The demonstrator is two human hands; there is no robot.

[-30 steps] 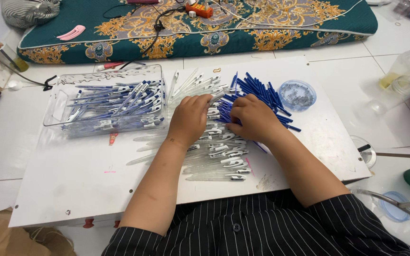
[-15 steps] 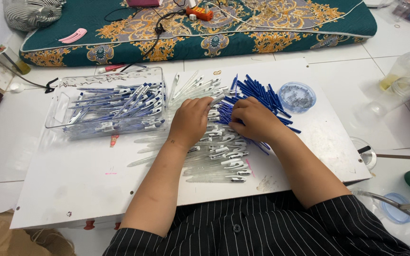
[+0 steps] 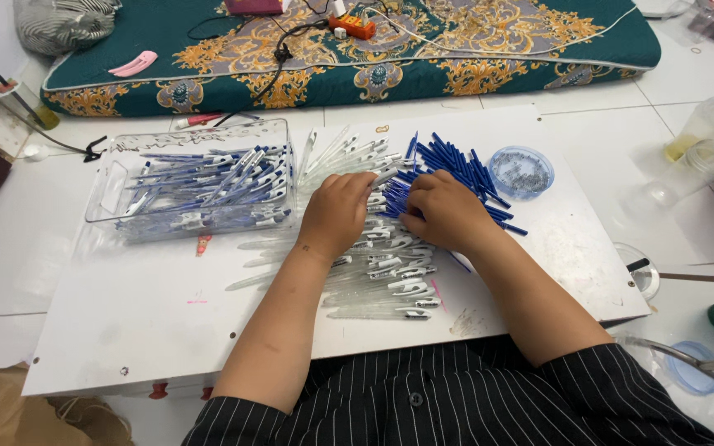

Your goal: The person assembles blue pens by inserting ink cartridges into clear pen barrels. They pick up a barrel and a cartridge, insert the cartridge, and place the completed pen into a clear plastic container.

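Left hand (image 3: 336, 213) pinching a clear barrel (image 3: 383, 177), right hand (image 3: 444, 211) curled on blue refills (image 3: 456, 169) near board's (image 3: 126, 314) far edge; right grip unclear. Tray (image 3: 200, 186) at far-left corner.

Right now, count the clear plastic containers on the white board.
2: a rectangular tray full of pens at the board's far left, and a small round dish of tiny parts at the far right, past the right hand.
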